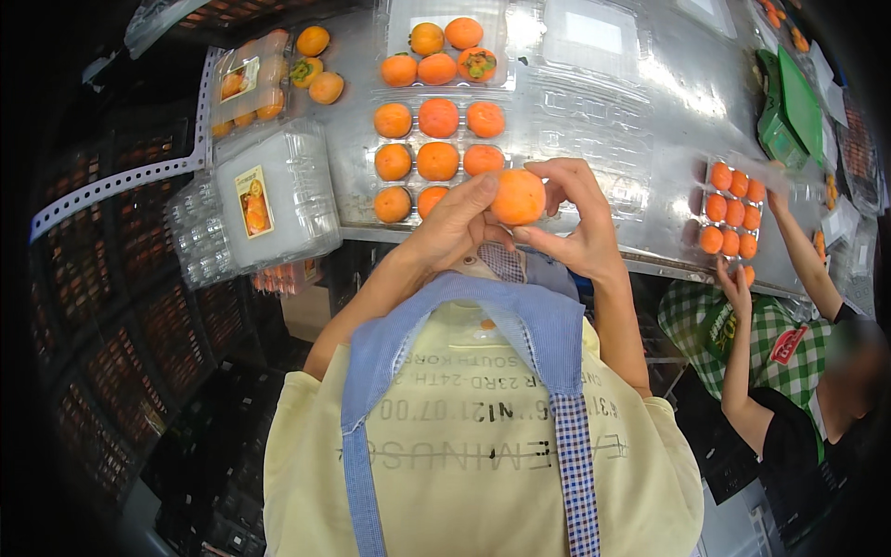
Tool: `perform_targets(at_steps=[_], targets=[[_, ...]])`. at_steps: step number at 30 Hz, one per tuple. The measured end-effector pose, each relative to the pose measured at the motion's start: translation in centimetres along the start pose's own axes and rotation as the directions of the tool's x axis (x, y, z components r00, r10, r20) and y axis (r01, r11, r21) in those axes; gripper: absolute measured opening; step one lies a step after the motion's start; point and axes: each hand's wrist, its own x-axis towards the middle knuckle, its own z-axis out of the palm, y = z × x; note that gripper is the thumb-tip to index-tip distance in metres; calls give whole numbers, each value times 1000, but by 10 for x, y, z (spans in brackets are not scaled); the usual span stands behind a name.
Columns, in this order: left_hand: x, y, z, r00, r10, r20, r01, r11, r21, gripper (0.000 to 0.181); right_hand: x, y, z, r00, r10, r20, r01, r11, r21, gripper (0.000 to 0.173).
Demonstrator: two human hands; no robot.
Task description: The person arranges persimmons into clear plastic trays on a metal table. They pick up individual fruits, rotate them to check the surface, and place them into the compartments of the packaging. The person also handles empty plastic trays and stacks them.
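Note:
Between my two hands, above the near edge of the metal table, is an orange persimmon (518, 197). My left hand (456, 219) touches its left side with the thumb. My right hand (581, 216) curls around its right side, fingers above and thumb below. Just beyond, a clear plastic tray (415, 132) holds persimmons in rows, each in its own hollow; my left hand hides part of the nearest row. Behind it, several loose persimmons (437, 69) lie in an opened clear clamshell lid or tray (502, 42). To the tray's right are clear empty plastic trays (588, 132).
Stacked clear clamshell packs (292, 195) with a picture label stand at the left, below a filled pack (243, 87) and loose persimmons (326, 88). At the right, a co-worker (752, 362) handles persimmons beside another filled tray (732, 209). A green scale (790, 111) stands beyond. Dark crates (139, 278) line the left.

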Motion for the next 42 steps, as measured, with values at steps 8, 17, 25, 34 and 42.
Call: perform_targets(at_steps=[8,17,25,34,42], targets=[[-8,-9,-17,993,49,-105,-50,999,-8,45,7,8,23,988,152,4,-152,984,97,39],[-6,-13,-24,991,2,-131,-15,995,-96,45,7,9,24,983,182,25,-183,979,90,34],[-8,55,-39,931,247,-269,-214,966,146,33,-2,24,26,947,317,-47,-296,922,249,28],[6,350,16,572,815,-91,-651,519,554,40,-10,40,27,934,357,7,-354,925,139,22],[14,192,-32,611,788,-74,-440,415,796,39,7,45,48,956,291,27,-290,956,-54,24]])
